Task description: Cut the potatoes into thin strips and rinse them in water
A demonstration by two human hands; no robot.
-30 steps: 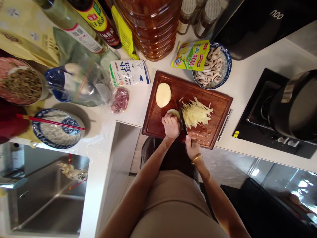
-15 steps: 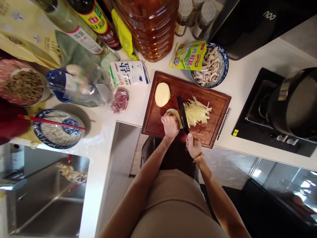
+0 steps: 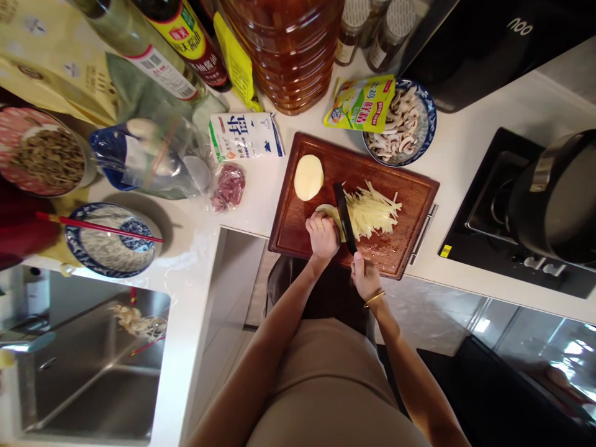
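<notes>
My left hand [image 3: 323, 236], fingers curled, presses down on a stack of potato slices [image 3: 331, 213] that it partly hides. A kitchen knife [image 3: 344, 218] is in my right hand [image 3: 364, 275], closed round its handle. The blade stands against the right side of the slices. Just beyond the blade lies a pile of potato shreds [image 3: 372, 211]. Toward the upper left of the brown wooden cutting board [image 3: 298, 238] rests a peeled potato piece [image 3: 308, 177], apart from my hands.
Behind the board is a bowl of sliced mushrooms [image 3: 421, 139], overlapped by a yellow seasoning packet [image 3: 361, 102]. A salt bag [image 3: 246, 135] and wrapped meat [image 3: 228, 187] lie left. A patterned bowl [image 3: 112, 261] stands by the sink [image 3: 88, 385]. On the right, a pot [image 3: 559, 192] sits on the stove [image 3: 470, 248].
The whole view has shifted slightly, so the board and hands appear a little further right. Both hands keep their holds, with the knife still beside the potato slices.
</notes>
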